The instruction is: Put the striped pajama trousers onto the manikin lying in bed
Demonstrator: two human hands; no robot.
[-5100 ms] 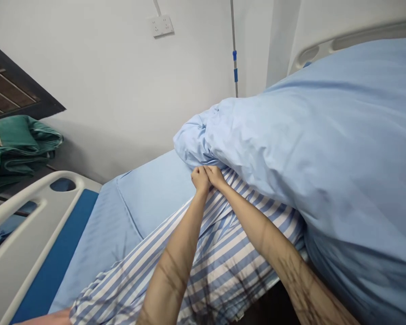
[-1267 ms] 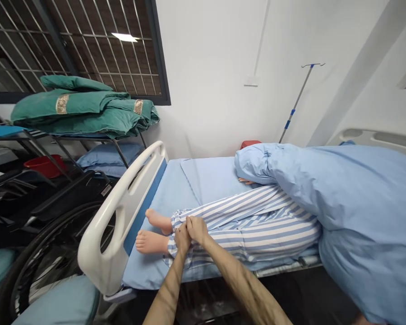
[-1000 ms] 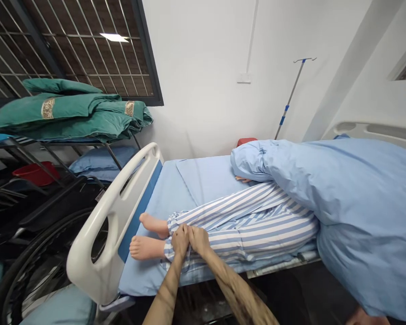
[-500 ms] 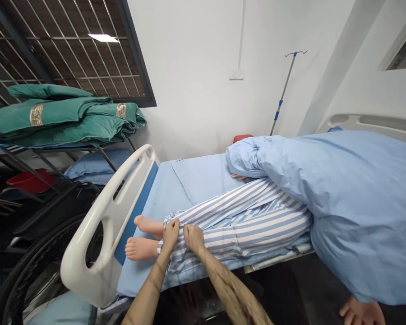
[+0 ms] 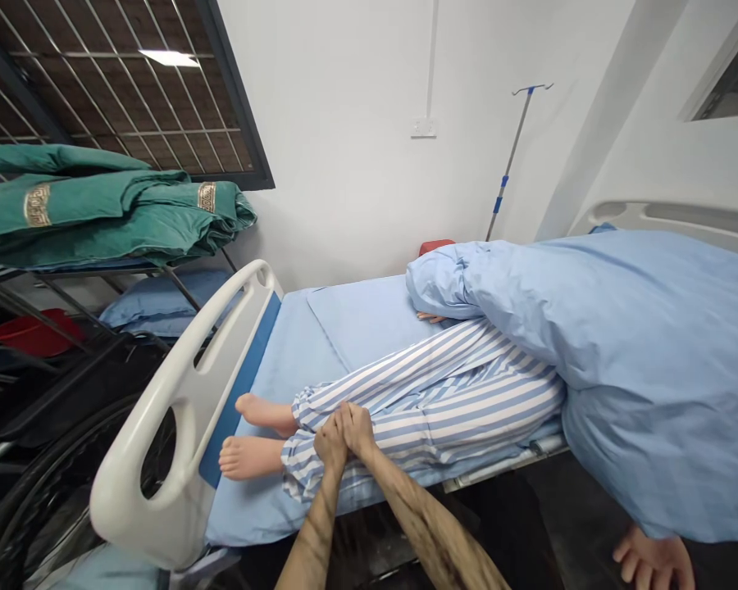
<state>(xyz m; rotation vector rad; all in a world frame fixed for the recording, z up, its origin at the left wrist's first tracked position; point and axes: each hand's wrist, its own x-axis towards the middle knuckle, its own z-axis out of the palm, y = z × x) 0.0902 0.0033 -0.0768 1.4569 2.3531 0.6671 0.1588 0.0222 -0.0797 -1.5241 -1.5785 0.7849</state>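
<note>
On the bed, a training manikin lies in blue-and-white striped trousers (image 5: pixel 467 410), its bare feet (image 5: pixel 252 456) towards the footboard. My left hand (image 5: pixel 330 442) is curled on the fabric over the nearer lower leg. Right against it, my right hand (image 5: pixel 357 428) is also closed on the striped cloth, thumbs side by side. My fingertips are partly hidden in the folds. A light-blue quilt (image 5: pixel 640 344) covers the upper body. From beneath it, one hand (image 5: pixel 430 317) shows by the far hip and another hand (image 5: pixel 655 561) hangs over the near side.
A white footboard (image 5: pixel 160 426) stands left of the feet, with a wheelchair wheel (image 5: pixel 30 508) beyond it. Green folded bedding (image 5: pixel 111 205) lies on a rack under the barred window. An IV pole (image 5: pixel 507 168) stands by the wall behind the bed.
My left hand has moved right, from the trouser cuff by the ankle to beside my right hand. The nearer trouser cuff lies looser. The view has shifted slightly.
</note>
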